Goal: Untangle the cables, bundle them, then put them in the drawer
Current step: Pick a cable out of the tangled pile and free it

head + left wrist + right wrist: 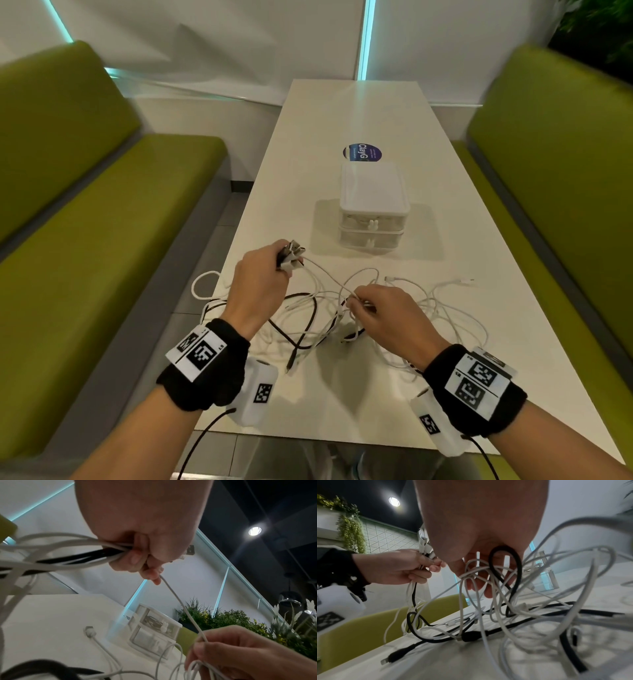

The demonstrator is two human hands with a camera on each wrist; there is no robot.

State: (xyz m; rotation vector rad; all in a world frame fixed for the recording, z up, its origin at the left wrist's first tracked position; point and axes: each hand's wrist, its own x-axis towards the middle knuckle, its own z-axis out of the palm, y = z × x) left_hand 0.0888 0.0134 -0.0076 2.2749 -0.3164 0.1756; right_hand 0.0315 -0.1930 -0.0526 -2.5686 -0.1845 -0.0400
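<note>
While the left hand [260, 274] grips gathered plugs, the right hand [383, 310] pinches a strand in the cables [308, 318] on the table [359, 113]: untangling. Next, I judge, that strand needs working loose; drawers [373, 224] wait closed.

Table [359, 113]: smooth white, slight sheen. On it, drawer unit [374, 205]: translucent frosted plastic. In front of that, cables [318, 308]: smooth white and black plastic sheathing, metal plug tips. Benches [102, 219] flanking table: matt green upholstery. Wristbands [205, 373]: black cloth.

Cables [318, 308] lie on table [359, 113], drawer unit [373, 205] behind them.
</note>
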